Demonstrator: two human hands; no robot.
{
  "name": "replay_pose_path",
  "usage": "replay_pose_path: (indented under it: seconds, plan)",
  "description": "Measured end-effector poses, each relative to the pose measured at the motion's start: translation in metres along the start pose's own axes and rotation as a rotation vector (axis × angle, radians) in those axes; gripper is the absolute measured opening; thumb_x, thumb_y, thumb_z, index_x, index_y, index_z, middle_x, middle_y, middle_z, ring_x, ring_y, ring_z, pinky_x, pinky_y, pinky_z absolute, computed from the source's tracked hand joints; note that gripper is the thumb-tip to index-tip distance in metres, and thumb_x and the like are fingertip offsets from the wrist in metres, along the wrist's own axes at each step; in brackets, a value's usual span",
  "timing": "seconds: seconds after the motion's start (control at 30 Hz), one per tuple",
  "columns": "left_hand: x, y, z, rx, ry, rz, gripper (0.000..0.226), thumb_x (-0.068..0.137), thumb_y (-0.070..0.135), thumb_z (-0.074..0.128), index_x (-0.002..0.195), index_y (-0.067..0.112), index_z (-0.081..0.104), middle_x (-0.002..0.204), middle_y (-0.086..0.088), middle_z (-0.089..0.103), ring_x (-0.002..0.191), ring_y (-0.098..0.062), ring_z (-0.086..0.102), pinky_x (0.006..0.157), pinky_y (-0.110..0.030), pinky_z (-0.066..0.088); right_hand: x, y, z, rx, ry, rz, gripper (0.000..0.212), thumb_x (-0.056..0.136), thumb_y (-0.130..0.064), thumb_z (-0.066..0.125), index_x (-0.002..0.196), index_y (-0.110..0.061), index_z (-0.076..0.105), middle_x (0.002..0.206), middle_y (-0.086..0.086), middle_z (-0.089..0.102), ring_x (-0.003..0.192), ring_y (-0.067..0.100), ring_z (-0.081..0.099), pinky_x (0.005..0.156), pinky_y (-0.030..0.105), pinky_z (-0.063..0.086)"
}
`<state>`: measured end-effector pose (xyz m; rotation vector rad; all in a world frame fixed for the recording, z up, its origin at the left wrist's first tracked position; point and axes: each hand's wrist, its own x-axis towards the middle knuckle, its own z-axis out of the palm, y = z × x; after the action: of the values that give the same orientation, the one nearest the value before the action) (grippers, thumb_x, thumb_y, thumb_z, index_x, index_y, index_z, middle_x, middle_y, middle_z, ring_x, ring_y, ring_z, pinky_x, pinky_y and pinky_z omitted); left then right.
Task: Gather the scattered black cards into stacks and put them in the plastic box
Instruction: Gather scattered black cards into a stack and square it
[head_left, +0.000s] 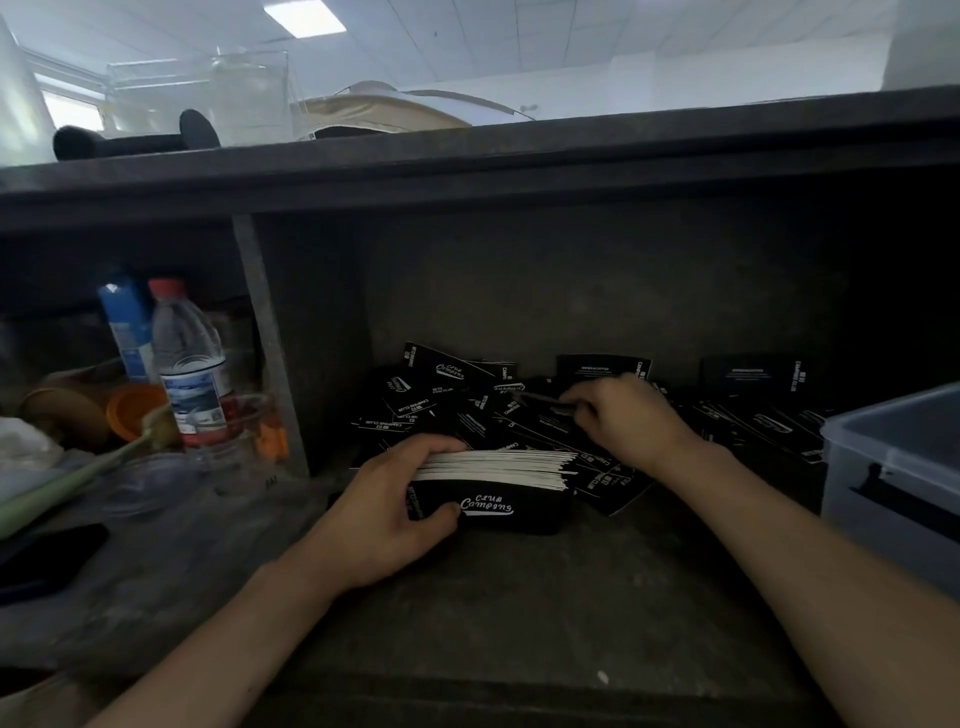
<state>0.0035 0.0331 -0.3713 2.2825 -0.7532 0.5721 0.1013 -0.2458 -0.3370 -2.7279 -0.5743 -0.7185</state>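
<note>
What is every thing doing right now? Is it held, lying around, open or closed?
left hand, grips the card stack
card stack, gathered, held at its left end
right hand, pinches a loose card
scattered cards, lying loose in a heap
plastic box, standing at right, lid unclear
water bottle, upright, red cap on

The top card of the stack (493, 488) in my left hand (384, 514) reads "Club Camping" in white script. Several scattered cards (431, 374) farther back read "CAMPING CLUB". The water bottle (189, 364) label at left is too blurred to read.
</note>
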Motion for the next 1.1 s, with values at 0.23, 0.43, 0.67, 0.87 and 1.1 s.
replay_pose_path:
  seconds: [0.23,0.43,0.67,0.87,1.1]
  plan:
    - [0.0,-0.003,0.001,0.007,0.009,-0.074,0.085,0.081,0.029,0.077,0.152,0.03,0.03,0.142,0.017,0.046,0.13,0.006,0.046,0.107,-0.013,0.038,-0.009,-0.02,-0.028,0.829,-0.352,0.013,0.022,0.09,-0.006,0.064,0.106,-0.017,0.074,0.094,-0.001,0.076,0.086,0.007,0.07,0.073,0.021,0.052]
    - [0.0,0.0,0.0,-0.01,-0.02,-0.057,0.062,0.082,0.029,0.072,0.138,0.034,0.047,0.123,0.02,0.06,0.115,0.001,0.059,0.098,-0.025,0.051,0.0,-0.01,-0.009,0.413,-0.184,0.113,0.029,0.093,-0.028,0.062,0.121,-0.019,0.065,0.12,0.004,0.068,0.105,0.015,0.065,0.087,0.022,0.049]
    - [0.001,-0.002,0.001,0.015,-0.002,-0.009,0.054,0.082,0.022,0.075,0.133,0.027,0.057,0.119,0.021,0.058,0.112,0.0,0.059,0.095,-0.016,0.048,-0.004,0.002,-0.008,-0.072,-0.252,0.039,0.037,0.083,-0.035,0.067,0.12,-0.03,0.066,0.12,0.0,0.067,0.109,0.021,0.061,0.093,0.031,0.05]
    - [0.0,-0.002,0.001,0.032,-0.005,-0.018,0.06,0.081,0.03,0.073,0.138,0.026,0.054,0.122,0.022,0.055,0.115,0.002,0.057,0.098,-0.016,0.045,-0.004,-0.003,-0.023,-0.109,0.126,0.156,0.033,0.088,-0.02,0.054,0.115,-0.032,0.068,0.102,0.008,0.072,0.096,0.03,0.066,0.08,0.035,0.052]
    - [0.0,-0.004,0.001,-0.002,-0.013,-0.08,0.083,0.083,0.028,0.076,0.152,0.032,0.03,0.141,0.022,0.046,0.129,0.008,0.046,0.108,-0.014,0.039,-0.019,-0.023,-0.045,0.859,-0.6,0.067,0.028,0.094,0.0,0.054,0.109,-0.014,0.073,0.102,0.004,0.075,0.093,0.013,0.07,0.074,0.026,0.056]
